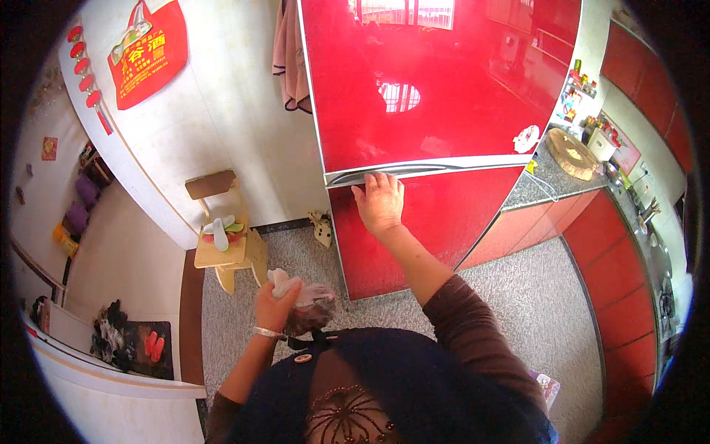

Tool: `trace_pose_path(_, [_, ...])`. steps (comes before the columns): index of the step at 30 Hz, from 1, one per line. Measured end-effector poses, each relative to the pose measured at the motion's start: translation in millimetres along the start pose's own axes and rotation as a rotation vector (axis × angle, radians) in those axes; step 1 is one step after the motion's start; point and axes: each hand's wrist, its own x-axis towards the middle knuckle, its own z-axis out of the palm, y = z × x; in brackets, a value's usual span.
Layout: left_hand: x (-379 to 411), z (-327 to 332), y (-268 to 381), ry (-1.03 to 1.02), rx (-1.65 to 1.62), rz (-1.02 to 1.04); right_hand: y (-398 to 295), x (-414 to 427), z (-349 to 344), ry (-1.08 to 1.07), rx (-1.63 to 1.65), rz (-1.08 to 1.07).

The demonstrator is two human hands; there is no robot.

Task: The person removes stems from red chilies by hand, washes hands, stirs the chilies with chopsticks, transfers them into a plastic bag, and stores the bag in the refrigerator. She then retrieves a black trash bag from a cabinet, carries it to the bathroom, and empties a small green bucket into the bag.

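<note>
A glossy red refrigerator (444, 83) stands in front of me, with both its upper and lower doors shut. My right hand (383, 202) reaches up to the silver handle strip (421, 171) between the doors, fingertips hooked into its dark recess at the left end. Down at my left side, my left hand (277, 305) grips the gathered neck of a clear plastic bag (313, 302). Something dark reddish-brown is inside the bag; its kind cannot be made out through the plastic.
A small wooden chair (222, 256) with insoles on its seat stands left of the refrigerator, near a spotted bag (321, 227) on the floor. To the right runs a granite counter (532, 191) bearing a round wooden chopping board (571, 154). Red slippers (154, 347) lie on a mat at left.
</note>
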Motion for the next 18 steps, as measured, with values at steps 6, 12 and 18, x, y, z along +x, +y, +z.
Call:
trace_pose_path(6, [-3.1,-0.2,12.1,0.032,-0.041,0.057,-10.7,10.0,-10.0,-0.234,-0.055,0.069])
trace_pose_path(12, [-4.7,5.1,33.4,0.060,0.101,0.126,-11.1,19.9,-4.5,-0.299,-0.117,0.049])
trace_pose_path(18, [9.8,-12.7,32.5,-0.033,0.037,0.109,-14.6,2.9,-33.5,-0.303,-0.158,0.089])
